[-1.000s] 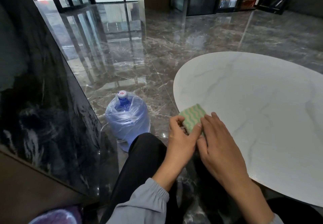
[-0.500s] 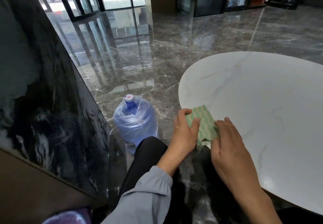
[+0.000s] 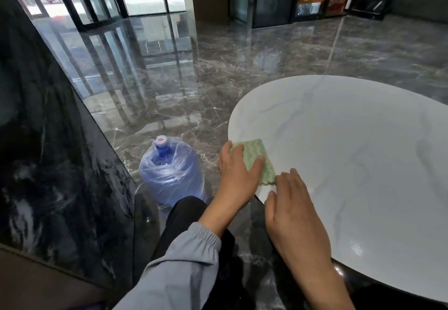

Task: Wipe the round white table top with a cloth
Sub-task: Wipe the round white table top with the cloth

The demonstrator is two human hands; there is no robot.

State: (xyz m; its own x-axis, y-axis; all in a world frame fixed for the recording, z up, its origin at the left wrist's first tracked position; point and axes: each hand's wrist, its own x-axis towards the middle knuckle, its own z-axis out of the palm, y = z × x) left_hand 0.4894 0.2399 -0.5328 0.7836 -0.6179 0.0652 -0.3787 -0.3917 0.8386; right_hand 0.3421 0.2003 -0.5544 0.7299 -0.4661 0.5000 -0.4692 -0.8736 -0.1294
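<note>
A round white marble-veined table top [image 3: 351, 154] fills the right half of the view. A folded green-and-cream wavy-striped cloth [image 3: 258, 158] lies on its near left edge. My left hand [image 3: 238, 176] presses flat on the cloth's left part, fingers spread over it and the thumb at its far corner. My right hand [image 3: 292, 203] rests flat on the table just right of the cloth, its fingertips touching the cloth's near right corner, fingers held together.
A blue water jug [image 3: 169, 171] wrapped in clear plastic stands on the glossy dark marble floor left of the table. A black marble-faced counter [image 3: 48, 152] rises at the left. My dark-trousered knee [image 3: 186, 215] sits between jug and table. Glass doors stand far back.
The cloth has been spread out flatter on the table edge. My right hand slid off the cloth to its right side, and my left hand moved on top of the cloth.
</note>
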